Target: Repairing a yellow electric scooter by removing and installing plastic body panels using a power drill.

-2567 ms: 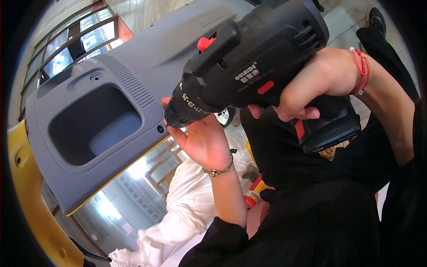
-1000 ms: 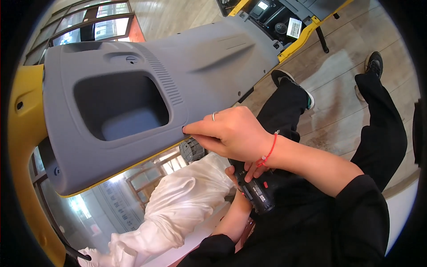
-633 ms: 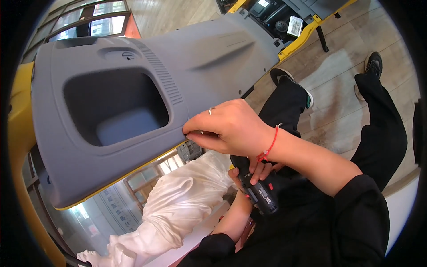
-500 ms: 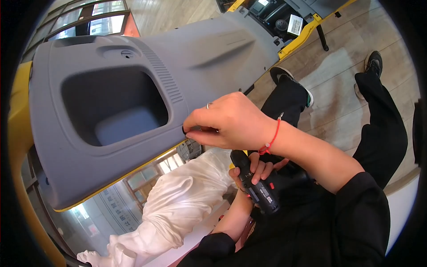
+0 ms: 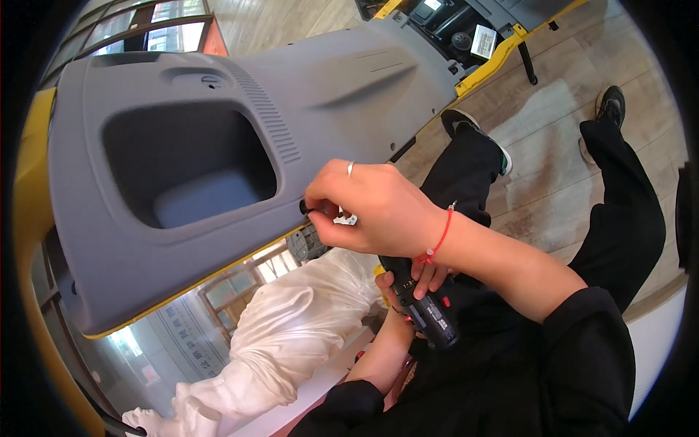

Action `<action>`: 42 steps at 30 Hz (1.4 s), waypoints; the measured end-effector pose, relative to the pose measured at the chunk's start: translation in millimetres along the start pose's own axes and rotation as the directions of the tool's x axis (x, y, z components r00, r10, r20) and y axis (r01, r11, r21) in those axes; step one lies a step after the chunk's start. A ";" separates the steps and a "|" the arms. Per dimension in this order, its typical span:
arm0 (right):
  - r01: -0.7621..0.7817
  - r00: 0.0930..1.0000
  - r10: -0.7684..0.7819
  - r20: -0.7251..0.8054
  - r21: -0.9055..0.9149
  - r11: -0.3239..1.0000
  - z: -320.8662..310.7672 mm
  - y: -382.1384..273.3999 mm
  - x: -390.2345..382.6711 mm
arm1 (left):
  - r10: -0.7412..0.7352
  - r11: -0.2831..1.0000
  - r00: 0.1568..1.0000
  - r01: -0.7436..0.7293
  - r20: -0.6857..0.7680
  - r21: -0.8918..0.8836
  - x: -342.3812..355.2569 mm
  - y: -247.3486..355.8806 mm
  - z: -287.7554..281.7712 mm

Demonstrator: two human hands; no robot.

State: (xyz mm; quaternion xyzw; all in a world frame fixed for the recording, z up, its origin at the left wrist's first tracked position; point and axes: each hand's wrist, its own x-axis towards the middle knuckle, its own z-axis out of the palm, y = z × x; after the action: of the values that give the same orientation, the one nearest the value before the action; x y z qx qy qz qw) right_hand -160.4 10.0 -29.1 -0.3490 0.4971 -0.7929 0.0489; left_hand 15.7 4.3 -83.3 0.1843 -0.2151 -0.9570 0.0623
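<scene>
Our right hand (image 5: 382,207) pinches a small black piece (image 5: 304,207) at the near edge of the gray panel (image 5: 145,269); our left hand (image 5: 426,280) grips the drill (image 5: 435,324), nearer us. If our pinch slips, we could drop the piece.

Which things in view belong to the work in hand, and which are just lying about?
Seemingly in use:
black power drill, in the left hand
small black piece, at the right hand's fingertips
grey panel, beside it

Apparently unused:
white draped statue
windows, upper left
</scene>
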 end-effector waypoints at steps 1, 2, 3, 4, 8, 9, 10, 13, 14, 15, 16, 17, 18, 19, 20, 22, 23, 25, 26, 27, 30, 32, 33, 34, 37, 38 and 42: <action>-0.081 0.996 0.084 -0.017 0.103 0.991 -0.6 -3.7 -0.6 | 0.004 1.000 1.000 -0.004 0.003 -0.002 -1.4 1.0 1.6; -0.159 0.986 0.168 -0.024 0.206 0.966 -1.3 -7.6 -1.3 | 0.023 0.996 0.999 -0.025 -0.028 -0.081 -3.6 2.1 3.4; -0.157 0.987 0.163 -0.015 0.204 0.966 -2.7 -11.9 -3.6 | 0.042 0.986 0.997 -0.052 -0.060 -0.159 -4.8 2.9 7.0; -0.265 0.962 0.274 0.002 0.258 0.929 -4.8 -16.3 -6.5 | 0.052 0.985 0.997 -0.061 -0.054 -0.164 -5.4 5.4 10.6; -0.595 0.794 0.598 0.110 0.345 0.726 -13.4 -28.0 -21.0 | -0.009 1.000 1.000 0.009 -0.011 0.015 -8.5 8.8 9.7; -0.620 0.772 0.627 0.102 0.336 0.709 -14.7 -24.3 -30.3 | -0.022 1.000 1.000 0.022 0.011 0.018 -9.7 5.0 5.6; -0.617 0.778 0.619 0.109 0.320 0.719 -13.6 -21.8 -38.3 | -0.011 1.000 1.000 0.011 0.027 0.008 -10.8 4.7 7.3; -0.771 0.632 0.750 0.195 0.065 0.633 -9.0 -39.1 -46.8 | -0.004 1.000 0.999 0.004 -0.034 0.005 -18.9 9.2 3.3; -0.837 0.541 0.809 0.228 0.056 0.544 -4.5 -58.5 -43.1 | 0.021 1.000 1.000 -0.021 -0.009 -0.003 -28.1 10.5 -9.3; -0.793 0.595 0.770 0.230 0.007 0.610 0.9 -62.4 -49.9 | 0.041 0.994 0.976 -0.019 -0.214 0.104 -35.7 6.5 -25.1; -0.739 0.647 0.726 0.233 -0.044 0.672 7.0 -60.1 -60.1 | 0.078 0.980 0.911 0.005 -0.405 0.201 -35.6 1.3 -30.2; -0.656 0.727 0.648 0.227 -0.049 0.753 9.3 -65.5 -74.1 | 0.057 0.998 0.843 -0.042 -0.536 0.041 -23.2 -13.1 33.5; -0.561 0.792 0.551 0.263 -0.044 0.827 31.4 -75.3 -75.8 | 0.168 0.986 0.897 -0.154 -0.409 0.069 -29.3 -14.5 -43.9; -0.556 0.774 0.548 0.317 -0.074 0.828 38.8 -82.9 -80.0 | 0.085 0.990 0.996 -0.087 -0.021 -0.111 -19.7 -22.2 -45.3; -0.549 0.754 0.545 0.365 -0.104 0.829 46.8 -91.3 -84.2 | 0.053 0.971 0.921 0.043 0.387 -0.236 -9.8 -29.4 -39.0; -0.510 0.743 0.491 0.455 -0.089 0.855 65.3 -94.5 -101.1 | 0.007 0.981 0.965 0.044 0.261 -0.188 -15.4 -27.5 -23.0; -0.538 0.692 0.513 0.508 -0.111 0.836 78.3 -97.2 -108.2 | 0.008 0.979 0.974 0.039 0.228 -0.199 -20.6 -22.1 -27.5; -0.555 0.601 0.547 0.582 -0.188 0.810 92.0 -90.8 -123.2 | -0.007 0.982 0.986 0.037 0.165 -0.183 -27.8 -17.3 -25.2; -0.520 0.574 0.527 0.627 -0.218 0.826 99.6 -95.0 -125.9 | 0.015 0.967 0.978 0.039 0.209 -0.250 -31.4 -17.4 -26.9; -0.638 0.504 0.617 0.604 -0.221 0.737 103.2 -90.5 -132.1 | 0.082 0.960 0.969 -0.014 0.233 -0.280 -29.6 -13.9 -27.8; -0.704 0.362 0.705 0.610 -0.317 0.635 102.7 -72.5 -135.4 | 0.110 0.961 0.951 -0.028 0.288 -0.275 -14.3 -15.9 -18.8; -0.720 0.297 0.728 0.618 -0.356 0.596 108.5 -62.4 -145.1 | 0.101 0.960 0.950 -0.015 0.295 -0.280 -17.5 -22.4 -25.7; -0.742 0.235 0.757 0.610 -0.391 0.545 111.0 -60.0 -143.2 | 0.086 0.960 0.951 0.001 0.296 -0.281 -21.1 -25.7 -28.3; -0.724 0.198 0.763 0.615 -0.434 0.537 118.6 -54.8 -144.2 | 0.074 0.962 0.953 0.010 0.293 -0.274 -23.6 -23.9 -34.9; -0.662 0.107 0.817 0.567 -0.572 0.484 148.1 -31.3 -149.8 | 0.020 0.971 0.964 0.045 0.265 -0.235 -31.9 -23.4 -57.3; -0.652 0.073 0.824 0.562 -0.598 0.465 165.3 -18.6 -148.0 | 0.030 0.949 0.868 0.131 0.496 -0.288 -22.4 -29.0 -76.6; -0.650 0.214 0.871 0.442 -0.601 0.465 238.0 38.3 -121.6 | 0.169 0.954 0.957 -0.219 0.237 0.205 -12.1 -72.3 -85.1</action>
State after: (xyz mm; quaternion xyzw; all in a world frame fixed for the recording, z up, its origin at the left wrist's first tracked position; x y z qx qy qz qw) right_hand 64.0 -137.1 -59.5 -0.3303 0.6500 -0.3776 0.5708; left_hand 56.2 38.7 -182.2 0.0629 -0.3465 -0.9293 0.1111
